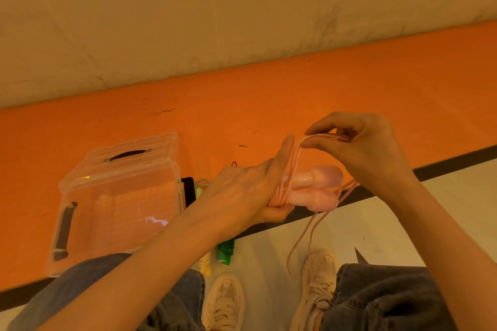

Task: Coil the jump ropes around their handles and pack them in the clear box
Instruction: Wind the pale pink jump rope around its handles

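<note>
Blue-jeaned knees (390, 301) frame both hands: left hand (242, 196) grips paired pink plastic handles (314, 188); right hand (360, 148) just above pinches thin pink rope (320, 137). Clear lidded plastic box (118, 196) lies left of the left hand.

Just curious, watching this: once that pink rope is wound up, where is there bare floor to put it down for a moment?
Bare orange floor lies beyond both hands, up to the pale wall, and left of the clear box. The pale floor right of the right hand is bare too. It is crowded between the box and the shoes, where the green rope and a yellow handle lie.
</note>
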Tool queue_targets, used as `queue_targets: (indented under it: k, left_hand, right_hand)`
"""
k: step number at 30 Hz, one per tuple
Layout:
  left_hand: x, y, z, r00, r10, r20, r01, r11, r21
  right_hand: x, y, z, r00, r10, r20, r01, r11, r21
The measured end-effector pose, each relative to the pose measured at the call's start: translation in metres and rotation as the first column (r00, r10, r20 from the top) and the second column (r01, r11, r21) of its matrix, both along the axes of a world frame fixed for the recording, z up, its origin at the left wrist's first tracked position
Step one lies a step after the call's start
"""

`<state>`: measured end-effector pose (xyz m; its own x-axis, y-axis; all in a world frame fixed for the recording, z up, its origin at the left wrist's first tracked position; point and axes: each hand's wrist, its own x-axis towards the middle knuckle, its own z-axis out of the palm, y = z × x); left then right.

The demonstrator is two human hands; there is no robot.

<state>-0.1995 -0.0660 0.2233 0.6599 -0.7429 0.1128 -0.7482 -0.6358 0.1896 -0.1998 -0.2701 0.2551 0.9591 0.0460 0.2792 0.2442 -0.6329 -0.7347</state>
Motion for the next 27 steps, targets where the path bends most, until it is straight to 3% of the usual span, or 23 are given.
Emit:
queue_targets:
  k: [4,10,21,27]
  left_hand:
    - [-0.006,-0.001,0.003,0.997,-0.049,0.057,0.054,0.995,-0.089]
    - [-0.006,0.003,0.0,0.988,-0.116,0.1,0.122,0.991,-0.053]
    - [-0.002,0.013,0.008,0.983,-0.142,-0.121,0.11,0.966,-0.235]
    - [0.0,0.017,0.015,0.954,-0.138,-0.264,0.025,0.92,-0.392]
  right_hand:
    - [0.004,-0.003,-0.006,0.996,0.012,-0.089,-0.011,1.0,0.021]
    - [0.007,-0.009,-0.005,0.985,0.07,-0.159,-0.058,0.995,0.076]
    - [0.012,-0.011,-0.006,0.961,0.162,-0.223,-0.123,0.976,0.179]
    - [0.013,-0.018,-0.008,0.935,0.247,-0.255,-0.158,0.933,0.324]
